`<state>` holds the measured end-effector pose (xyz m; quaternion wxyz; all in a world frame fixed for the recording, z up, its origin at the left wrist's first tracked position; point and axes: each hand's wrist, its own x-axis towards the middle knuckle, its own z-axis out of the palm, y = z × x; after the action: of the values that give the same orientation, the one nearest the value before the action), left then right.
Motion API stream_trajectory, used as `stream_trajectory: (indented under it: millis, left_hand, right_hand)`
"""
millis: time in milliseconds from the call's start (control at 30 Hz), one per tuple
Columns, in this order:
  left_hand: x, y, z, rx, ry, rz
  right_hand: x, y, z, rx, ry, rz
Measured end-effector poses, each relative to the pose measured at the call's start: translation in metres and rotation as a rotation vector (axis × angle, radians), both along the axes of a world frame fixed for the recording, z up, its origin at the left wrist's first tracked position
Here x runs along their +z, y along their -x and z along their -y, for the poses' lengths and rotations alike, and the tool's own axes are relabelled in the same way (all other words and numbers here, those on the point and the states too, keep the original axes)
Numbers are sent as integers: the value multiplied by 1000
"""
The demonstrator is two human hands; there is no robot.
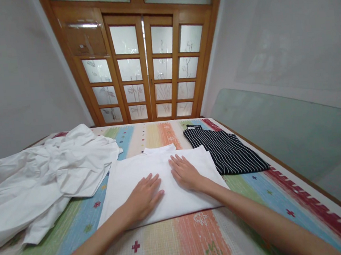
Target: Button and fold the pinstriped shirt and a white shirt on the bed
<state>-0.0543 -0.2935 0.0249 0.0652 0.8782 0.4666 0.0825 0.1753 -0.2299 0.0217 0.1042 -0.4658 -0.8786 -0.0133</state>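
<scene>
A white shirt (169, 202) lies folded into a flat rectangle in front of me, its collar at the far edge. My left hand (144, 197) rests flat on the left half of its near part, fingers stretched out and pointing away. Farther up and to the right, my right hand (185, 172) also lies palm down on the cloth, fingers extended. Both hands touch the fabric and neither grips it. The undersides of the palms are hidden.
Crumpled white clothing (49, 168) is heaped at the left. On the right lies a folded black garment with white stripes (224, 148). Beneath everything is a colourful striped bedspread (159, 250). Walls flank both sides, and wooden glass-paned doors (146, 69) stand beyond.
</scene>
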Motion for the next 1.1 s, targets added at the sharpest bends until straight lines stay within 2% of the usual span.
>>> stream_trajectory:
  millis: [100, 200, 433, 667, 800, 900, 1000, 1100]
  left_hand:
    - [-1, -30, 17, -44, -37, 29]
    - [-8, -44, 26, -68, -79, 69]
    - [-26, -39, 30, -78, -153, 69]
    - [-26, -39, 31, -82, -127, 97]
    - [-24, -39, 32, -82, -125, 128]
    - [-21, -37, 34, -103, -97, 130]
    - [-16, -34, 36, -191, -60, 119]
    - [-11, -35, 37, -223, -37, 113]
  right_hand:
    - [4, 27, -14, 96, 38, -12]
    - [2, 48, -27, 132, 92, -6]
    - [-6, 67, -53, -54, 253, -10]
    - [-8, 74, -78, -173, 264, -26]
    - [-11, 78, -91, -231, 226, -31]
    - [-12, 78, -99, -138, 149, -30]
    - [-12, 76, -105, -12, 125, -20]
    - [-11, 74, -108, 0, 147, -25]
